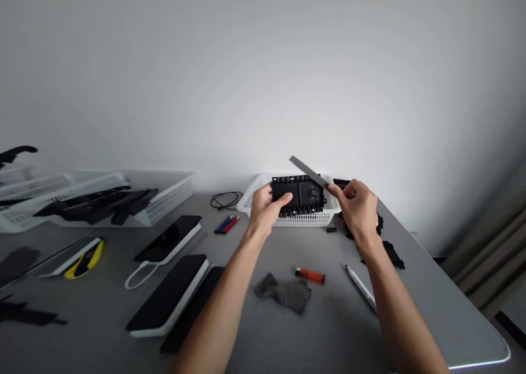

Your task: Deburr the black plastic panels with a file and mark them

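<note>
Black ribbed plastic part (299,194) gripped in left hand (263,208) over white basket (287,219); right hand (358,208) fingers pinching flat grey file (309,171) against its upper edge; filing apparently underway, unfinished.

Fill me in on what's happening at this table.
A person holds a black plastic part in the left hand, above a white basket. The right hand holds a thin flat grey strip angled against the part's top edge. An orange lighter, a grey cloth and a pen lie on the grey table.
</note>
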Demonstrator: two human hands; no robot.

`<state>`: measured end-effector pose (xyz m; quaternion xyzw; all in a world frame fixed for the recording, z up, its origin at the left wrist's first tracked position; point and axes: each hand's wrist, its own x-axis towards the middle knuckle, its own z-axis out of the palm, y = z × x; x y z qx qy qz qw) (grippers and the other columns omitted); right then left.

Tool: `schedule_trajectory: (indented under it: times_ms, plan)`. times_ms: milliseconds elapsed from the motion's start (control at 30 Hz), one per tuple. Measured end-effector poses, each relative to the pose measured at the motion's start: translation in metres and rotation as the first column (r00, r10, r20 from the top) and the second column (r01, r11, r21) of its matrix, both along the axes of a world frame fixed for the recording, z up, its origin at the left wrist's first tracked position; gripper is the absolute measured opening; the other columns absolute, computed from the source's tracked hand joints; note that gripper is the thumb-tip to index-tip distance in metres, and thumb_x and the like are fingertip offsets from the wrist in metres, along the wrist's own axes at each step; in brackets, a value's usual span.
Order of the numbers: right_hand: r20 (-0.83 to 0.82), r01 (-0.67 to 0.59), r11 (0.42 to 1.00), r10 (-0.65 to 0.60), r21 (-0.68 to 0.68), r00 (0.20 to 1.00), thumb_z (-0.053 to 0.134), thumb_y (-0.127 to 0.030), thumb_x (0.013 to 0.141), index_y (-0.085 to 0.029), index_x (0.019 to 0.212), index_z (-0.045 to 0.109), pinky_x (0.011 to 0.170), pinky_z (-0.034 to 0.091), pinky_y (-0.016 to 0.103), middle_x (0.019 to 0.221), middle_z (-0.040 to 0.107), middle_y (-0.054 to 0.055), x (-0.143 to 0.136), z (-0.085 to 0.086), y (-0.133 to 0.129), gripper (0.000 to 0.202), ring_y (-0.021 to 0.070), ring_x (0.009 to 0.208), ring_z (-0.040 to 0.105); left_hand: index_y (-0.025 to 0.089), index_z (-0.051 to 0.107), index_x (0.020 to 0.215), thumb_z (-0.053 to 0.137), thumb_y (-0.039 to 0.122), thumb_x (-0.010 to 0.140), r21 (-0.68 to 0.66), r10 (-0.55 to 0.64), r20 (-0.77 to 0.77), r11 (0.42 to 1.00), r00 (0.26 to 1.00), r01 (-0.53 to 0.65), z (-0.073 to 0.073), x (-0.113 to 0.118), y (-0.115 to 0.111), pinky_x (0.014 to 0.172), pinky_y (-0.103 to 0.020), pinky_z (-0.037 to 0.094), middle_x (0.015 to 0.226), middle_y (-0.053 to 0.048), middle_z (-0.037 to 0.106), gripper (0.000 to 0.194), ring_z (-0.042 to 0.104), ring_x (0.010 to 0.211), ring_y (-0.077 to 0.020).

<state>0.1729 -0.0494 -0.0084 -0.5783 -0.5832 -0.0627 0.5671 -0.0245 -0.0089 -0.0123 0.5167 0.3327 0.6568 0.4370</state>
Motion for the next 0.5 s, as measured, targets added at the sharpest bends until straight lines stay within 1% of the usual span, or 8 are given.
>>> schedule_trajectory:
  times_ms: [67,167,233,300,400,467,500]
  plan:
    - [-0.004,-0.019,1.0,0.019,0.007,1.0,0.062,-0.055,0.084,-0.022,0.061,0.043,0.051,0.03,0.028,0.064,0.055,0.002,0.0,0.0,0.0,0.044,0.0134,0.058,0.047,0.014,0.07,0.086,0.08,0.019,0.055,-0.007,-0.009,0.002,1.0,1.0,0.009,-0.001,0.0,0.001,0.079,-0.032,0.051,0.083,-0.004,0.073,0.032,0.066,0.077,-0.0189]
    - [0.033,-0.097,0.995,0.097,-0.007,0.995,0.063,-0.054,0.083,-0.022,0.06,0.042,0.052,0.031,0.028,0.063,0.054,0.002,-0.009,0.001,-0.002,0.044,0.0125,0.056,0.045,0.014,0.07,0.086,0.08,0.019,0.056,-0.019,-0.036,0.003,0.999,0.999,0.036,0.0,0.001,0.0,0.078,-0.032,0.051,0.083,-0.005,0.073,0.032,0.066,0.076,-0.019]
    - [0.058,-0.113,0.993,0.114,-0.023,0.992,0.064,-0.054,0.083,-0.022,0.06,0.042,0.052,0.03,0.028,0.064,0.055,0.001,-0.014,0.001,-0.004,0.045,0.0122,0.055,0.044,0.014,0.07,0.086,0.08,0.019,0.056,-0.011,-0.046,0.013,0.999,0.999,0.046,0.0,0.0,-0.001,0.078,-0.032,0.051,0.083,-0.005,0.073,0.032,0.066,0.077,-0.0194]
    - [0.054,-0.094,0.995,0.095,-0.019,0.994,0.063,-0.054,0.083,-0.022,0.06,0.042,0.051,0.029,0.028,0.064,0.055,0.001,-0.013,0.0,-0.004,0.045,0.0124,0.056,0.045,0.014,0.07,0.086,0.08,0.019,0.056,0.001,-0.038,0.018,0.999,0.999,0.038,0.001,-0.001,-0.002,0.078,-0.033,0.051,0.084,-0.005,0.073,0.032,0.066,0.077,-0.0197]
    - [0.013,-0.021,1.0,0.021,0.013,1.0,0.061,-0.056,0.083,-0.022,0.061,0.044,0.051,0.028,0.028,0.065,0.055,0.002,-0.003,0.0,0.0,0.044,0.0133,0.057,0.045,0.014,0.07,0.084,0.079,0.019,0.055,0.013,-0.006,0.002,1.0,1.0,0.006,0.001,-0.003,0.0,0.076,-0.032,0.051,0.083,-0.005,0.073,0.03,0.066,0.076,-0.0193]
    - [-0.015,0.017,1.0,-0.017,0.009,1.0,0.06,-0.058,0.083,-0.022,0.06,0.044,0.05,0.027,0.028,0.062,0.053,0.002,0.004,0.0,0.002,0.045,0.0132,0.056,0.043,0.014,0.07,0.083,0.079,0.019,0.056,0.016,0.004,-0.01,1.0,1.0,-0.004,0.0,-0.004,0.002,0.077,-0.031,0.05,0.083,-0.004,0.073,0.029,0.066,0.076,-0.0187]
    - [-0.029,0.015,1.0,-0.015,-0.002,0.999,0.059,-0.058,0.083,-0.022,0.06,0.043,0.049,0.026,0.028,0.06,0.052,0.001,0.006,0.0,0.002,0.046,0.0128,0.055,0.042,0.013,0.07,0.083,0.079,0.019,0.056,0.013,0.002,-0.012,1.0,1.0,-0.002,-0.001,-0.004,0.003,0.077,-0.031,0.05,0.083,-0.004,0.073,0.029,0.065,0.076,-0.0184]
